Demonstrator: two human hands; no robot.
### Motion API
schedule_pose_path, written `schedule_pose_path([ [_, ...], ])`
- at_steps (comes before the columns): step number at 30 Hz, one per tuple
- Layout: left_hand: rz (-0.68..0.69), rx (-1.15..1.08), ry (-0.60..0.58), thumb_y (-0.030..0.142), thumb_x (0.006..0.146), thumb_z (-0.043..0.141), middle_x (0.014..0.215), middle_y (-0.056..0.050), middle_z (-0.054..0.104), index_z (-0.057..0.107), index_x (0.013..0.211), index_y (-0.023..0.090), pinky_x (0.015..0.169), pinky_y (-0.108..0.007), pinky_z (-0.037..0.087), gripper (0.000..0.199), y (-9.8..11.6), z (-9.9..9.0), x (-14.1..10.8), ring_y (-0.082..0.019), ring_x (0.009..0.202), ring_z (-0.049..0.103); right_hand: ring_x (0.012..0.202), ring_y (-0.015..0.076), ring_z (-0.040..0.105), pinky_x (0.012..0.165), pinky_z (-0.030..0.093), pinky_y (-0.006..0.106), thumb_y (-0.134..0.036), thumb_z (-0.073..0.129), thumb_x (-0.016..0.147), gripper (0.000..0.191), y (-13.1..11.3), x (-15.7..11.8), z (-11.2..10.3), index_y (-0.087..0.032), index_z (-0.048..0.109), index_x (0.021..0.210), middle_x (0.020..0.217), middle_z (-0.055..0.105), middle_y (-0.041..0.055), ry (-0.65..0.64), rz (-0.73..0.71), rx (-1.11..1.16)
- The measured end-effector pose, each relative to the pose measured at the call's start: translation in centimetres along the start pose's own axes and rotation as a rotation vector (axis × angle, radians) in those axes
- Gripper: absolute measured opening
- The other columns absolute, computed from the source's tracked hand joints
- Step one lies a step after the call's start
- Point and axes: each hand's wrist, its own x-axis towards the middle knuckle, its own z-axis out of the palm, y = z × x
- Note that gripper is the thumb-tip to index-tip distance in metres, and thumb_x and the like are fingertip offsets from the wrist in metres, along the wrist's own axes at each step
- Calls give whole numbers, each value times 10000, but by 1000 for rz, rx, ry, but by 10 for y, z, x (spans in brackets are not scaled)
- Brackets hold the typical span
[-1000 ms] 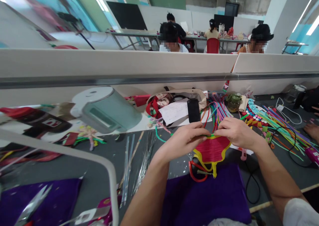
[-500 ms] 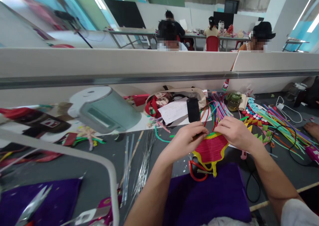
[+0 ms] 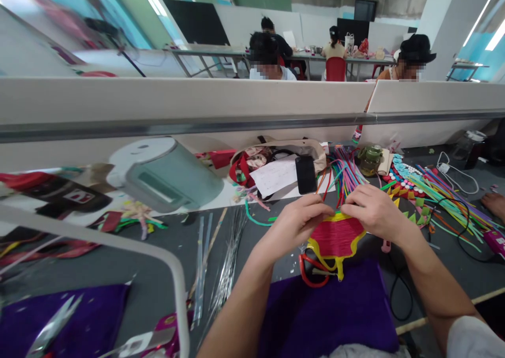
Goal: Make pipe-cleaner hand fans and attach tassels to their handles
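Between my two hands hangs a pink woven piece with yellow edging (image 3: 337, 238), its top edge up and a yellow loop dangling below. My left hand (image 3: 296, 222) pinches its upper left corner with bent fingers. At the upper right corner, the fingers of my right hand (image 3: 369, 210) are closed on the same edge. A strip of green shows along the top between the fingertips. Behind the piece lie scissors with red handles (image 3: 303, 271), partly hidden. Below is a folded purple cloth (image 3: 327, 316) on the dark table.
Thin silvery wires (image 3: 229, 258) lie left of my left arm. Beyond my hands are a black phone (image 3: 305, 175), a bundle of coloured strips (image 3: 349, 171) and a green jar (image 3: 370, 160). A grey-green bin (image 3: 169, 176) lies tilted at left. Another person's hand (image 3: 494, 205) rests at far right.
Both hands have shifted very slightly, the fingertips drawing along the top edge. The woven piece has moved a little to the right and looks flatter.
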Motion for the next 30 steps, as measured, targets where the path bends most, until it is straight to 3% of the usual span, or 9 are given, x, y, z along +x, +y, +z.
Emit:
schedule_pose_path([
  [10,3,1,56,159,946,451,856,-50,588,670,1001,174,696,-249,439,226,-5,3,-2,-155,802,564,821,204,490,758,405,338,-143,414,983,272,-2,-2,0,-175,679,928,844,602,74,29,30,57],
  [22,-31,35,-21,119,932,454,866,-46,577,674,1008,176,683,-237,419,240,2,0,-3,-157,804,559,790,193,465,713,365,315,-147,468,974,263,0,6,-2,-178,686,830,803,597,59,1,-13,-3],
  [30,-34,71,-76,111,939,440,911,-51,595,657,1031,181,732,-243,416,247,3,-4,1,-167,861,560,794,194,479,712,366,324,-144,485,963,221,7,4,3,-183,685,878,822,606,58,-21,-30,27],
])
